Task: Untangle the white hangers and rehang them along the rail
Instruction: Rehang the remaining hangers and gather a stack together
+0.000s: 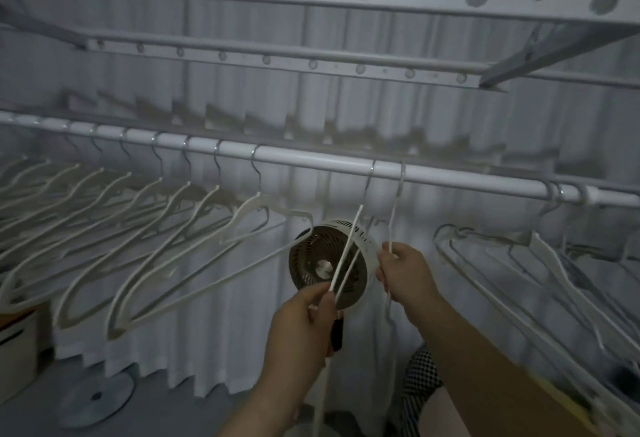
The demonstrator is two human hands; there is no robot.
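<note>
A white rail (311, 159) runs across the view. Several white hangers (145, 246) hang spaced along its left half. A bunched cluster of white hangers (519, 263) hangs at the right. In the middle, two hangers hook over the rail side by side. My left hand (304, 325) pinches the thin arms of the left one (346, 253). My right hand (405, 273) grips the right one (394, 214) just below its neck; its lower arm dangles past my wrist.
A round fan (329, 263) stands behind the two held hangers. White curtains (207, 350) cover the back wall. Above are drying-rack bars (311, 65) with holes. A box (17, 343) sits at lower left, a disc base (97, 398) on the floor.
</note>
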